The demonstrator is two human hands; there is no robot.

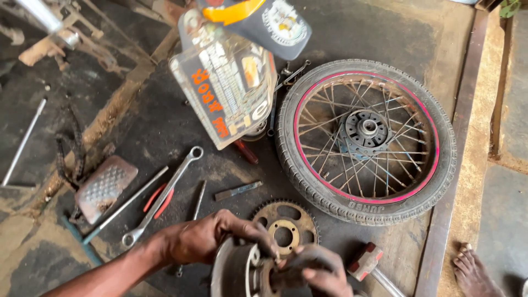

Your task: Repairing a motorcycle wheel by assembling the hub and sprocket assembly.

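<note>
- Left hand (206,237) curls over the top of a round metal hub drum (236,270), fingers wrapped on its rim and gripping it.
- Right hand (319,272) clasps the dark, greasy end of the same hub drum from the other side, fingers bent tight around it.
- Hub drum sits at the bottom edge of the head view, just below the rusty sprocket (286,224); its round faces stand on edge and its axis runs roughly left to right, from one hand to the other.
- Sprocket lies flat on the dark floor, nearly touching the fingers of both hands.
- Spoked wheel (367,140) with a red-striped rim lies flat up and to the right of the sprocket, close by.
- Hammer (367,263) rests just right of the sprocket, beside the right hand.
- Ring spanner (162,197) lies slantwise to the left of the sprocket, with thin rods and a small chisel (237,190) beside it.
- Open floor shows between sprocket and chisel; a raised metal strip (456,165) bounds the floor beyond the wheel.
</note>
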